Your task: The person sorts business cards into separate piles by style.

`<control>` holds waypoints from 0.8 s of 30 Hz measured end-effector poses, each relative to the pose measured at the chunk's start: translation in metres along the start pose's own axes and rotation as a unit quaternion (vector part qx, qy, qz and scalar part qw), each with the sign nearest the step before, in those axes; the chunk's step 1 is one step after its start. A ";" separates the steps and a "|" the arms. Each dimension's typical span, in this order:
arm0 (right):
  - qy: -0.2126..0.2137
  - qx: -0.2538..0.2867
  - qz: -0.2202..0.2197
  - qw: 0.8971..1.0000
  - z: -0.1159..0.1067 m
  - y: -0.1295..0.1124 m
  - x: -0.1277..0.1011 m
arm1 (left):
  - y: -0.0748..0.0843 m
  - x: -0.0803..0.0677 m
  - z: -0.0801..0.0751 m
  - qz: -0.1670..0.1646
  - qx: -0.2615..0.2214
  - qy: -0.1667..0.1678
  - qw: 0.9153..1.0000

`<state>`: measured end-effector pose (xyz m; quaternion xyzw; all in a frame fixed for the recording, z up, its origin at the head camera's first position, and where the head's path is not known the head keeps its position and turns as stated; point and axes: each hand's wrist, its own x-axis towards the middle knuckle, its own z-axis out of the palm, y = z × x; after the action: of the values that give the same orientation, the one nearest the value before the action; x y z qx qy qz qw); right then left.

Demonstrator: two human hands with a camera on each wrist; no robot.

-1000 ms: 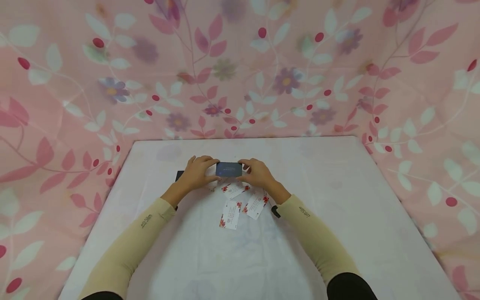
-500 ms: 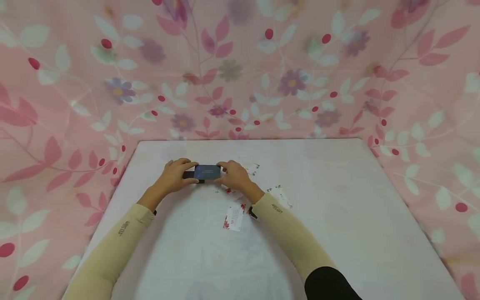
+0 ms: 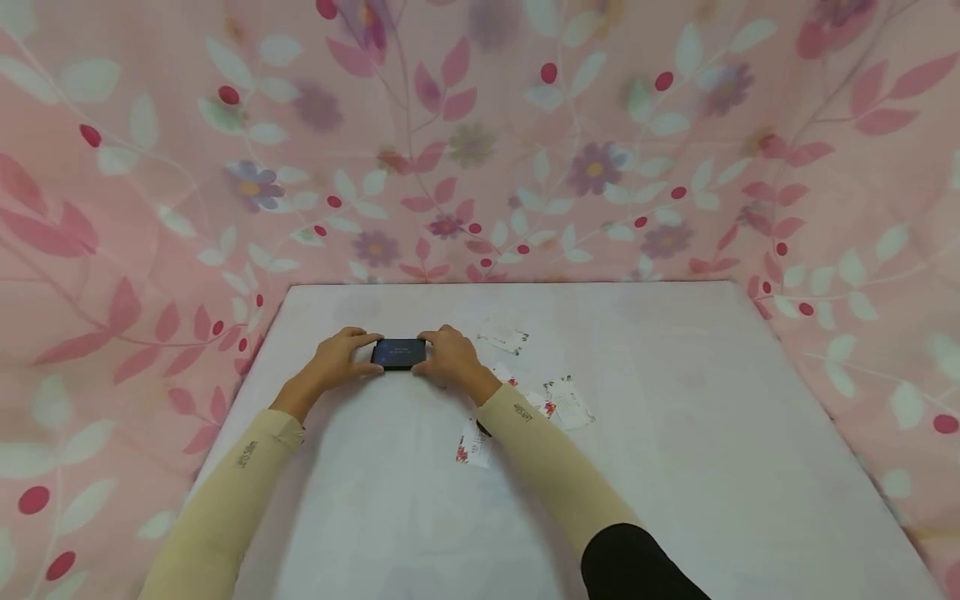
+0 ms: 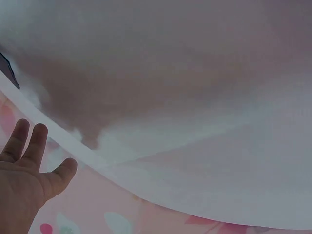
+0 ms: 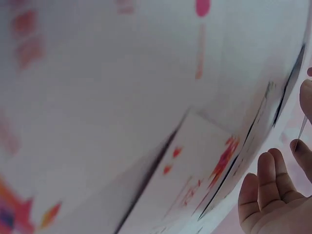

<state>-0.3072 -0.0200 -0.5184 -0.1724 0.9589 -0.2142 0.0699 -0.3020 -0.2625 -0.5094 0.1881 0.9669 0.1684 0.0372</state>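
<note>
Between my two hands in the head view is a small flat dark blue rectangle [image 3: 399, 353] with pale print, looking like a box lid. My left hand [image 3: 337, 360] pinches its left end, thumb at the near edge and a finger at the far one. My right hand [image 3: 450, 357] pinches the right end likewise. A black edge shows beneath it; what that belongs to is mostly hidden. In the left wrist view a dark corner [image 4: 9, 72] appears at the left, above my spread fingers [image 4: 35, 146]. Some right-hand fingers [image 5: 267, 180] show at the lower right of the right wrist view.
White cards lie loosely scattered right of my right hand: one farther back [image 3: 506, 337], one to the right [image 3: 570, 402], and a red-flowered one [image 3: 472, 443] partly under my right forearm. The white table [image 3: 675, 433] meets pink floral cloth at its back and sides.
Both hands have carried the dark blue rectangle left and down onto the spot where a black object showed. The right forearm now covers some of the cards.
</note>
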 end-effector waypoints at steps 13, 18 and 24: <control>-0.018 -0.032 0.027 0.999 0.008 -0.014 0.007 | -0.017 0.004 0.007 -0.037 0.002 -0.039 0.999; -0.030 -0.021 0.043 0.998 0.009 -0.014 0.010 | -0.017 0.007 0.007 -0.028 0.014 -0.048 0.998; -0.031 -0.019 0.048 0.998 0.011 -0.014 0.013 | -0.020 0.008 0.005 -0.025 0.023 -0.053 0.998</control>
<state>-0.3130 -0.0407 -0.5230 -0.1341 0.9674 -0.1867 0.1060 -0.3159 -0.2754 -0.5206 0.1730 0.9716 0.1352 0.0882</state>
